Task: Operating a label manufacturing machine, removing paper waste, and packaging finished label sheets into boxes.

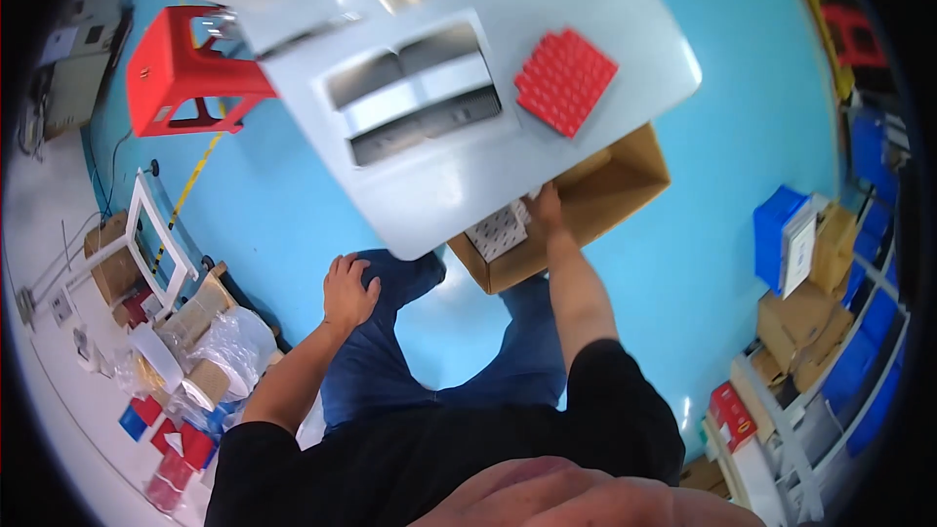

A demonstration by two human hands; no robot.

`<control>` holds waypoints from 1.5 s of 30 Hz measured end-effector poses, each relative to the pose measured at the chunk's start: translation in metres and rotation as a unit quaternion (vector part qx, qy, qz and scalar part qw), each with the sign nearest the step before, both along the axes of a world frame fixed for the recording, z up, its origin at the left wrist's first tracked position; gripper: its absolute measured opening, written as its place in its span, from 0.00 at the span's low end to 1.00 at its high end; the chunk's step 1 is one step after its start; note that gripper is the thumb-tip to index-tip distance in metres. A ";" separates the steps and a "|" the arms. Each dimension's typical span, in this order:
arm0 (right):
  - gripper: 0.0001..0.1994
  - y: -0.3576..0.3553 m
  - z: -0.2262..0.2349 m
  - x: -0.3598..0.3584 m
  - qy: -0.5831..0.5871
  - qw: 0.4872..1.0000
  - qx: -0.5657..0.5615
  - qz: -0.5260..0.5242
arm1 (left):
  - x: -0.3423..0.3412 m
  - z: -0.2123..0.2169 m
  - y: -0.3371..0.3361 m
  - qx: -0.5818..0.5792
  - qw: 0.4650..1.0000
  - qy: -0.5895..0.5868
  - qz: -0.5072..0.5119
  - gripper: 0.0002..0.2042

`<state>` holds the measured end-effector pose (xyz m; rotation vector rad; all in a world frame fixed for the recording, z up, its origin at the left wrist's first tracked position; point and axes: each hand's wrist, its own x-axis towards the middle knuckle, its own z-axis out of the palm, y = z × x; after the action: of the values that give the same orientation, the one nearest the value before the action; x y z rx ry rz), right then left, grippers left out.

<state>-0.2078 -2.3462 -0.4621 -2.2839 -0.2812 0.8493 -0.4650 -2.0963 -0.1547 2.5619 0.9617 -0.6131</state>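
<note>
So the white block (500, 232) was sitting inside the cardboard box (630, 190), over at the box's left end, and it looked like a chunky rectangular thing with rows of small dark spots or holes across its face, too small to tell which. The box was plain brown, open-topped, with smooth matte walls, and its far left part was tucked under the edge of the table (439, 190). That tabletop was smooth, pale grey and a bit shiny, with rounded corners. Just beyond the box, on top, lay a bright red tray (566, 81), knobbly all over with a stepped edge. Further left of the box was a pale rectangular frame (414, 102) with shiny metal-looking strips and a darker one. The right hand (545, 205) was down in the box, arm stretched out, fingers at the block's right end; couldn't tell if they'd actually closed on it. The left hand (349, 291), left of the box, rested palm-down on the knee area of the jeans (376, 371), fingers loosely spread, elbow bent out.
</note>
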 end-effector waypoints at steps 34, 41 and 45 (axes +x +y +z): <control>0.13 0.528 0.605 0.045 -0.063 0.973 0.195 0.107 | -0.070 0.166 0.504 -0.231 0.938 -0.072 0.247 0.22; 0.19 0.692 0.626 0.139 -0.425 0.848 0.153 0.276 | -0.015 0.181 0.632 -0.255 0.909 -0.155 0.292 0.21; 0.20 0.740 0.603 0.183 -0.483 0.804 0.054 0.343 | -0.012 0.182 0.702 -0.290 0.890 -0.163 0.313 0.20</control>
<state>-0.0247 -1.6065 0.1409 -2.3114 -1.6276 -0.1484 -0.4771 -1.3938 0.0268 1.6256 1.1735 -0.2150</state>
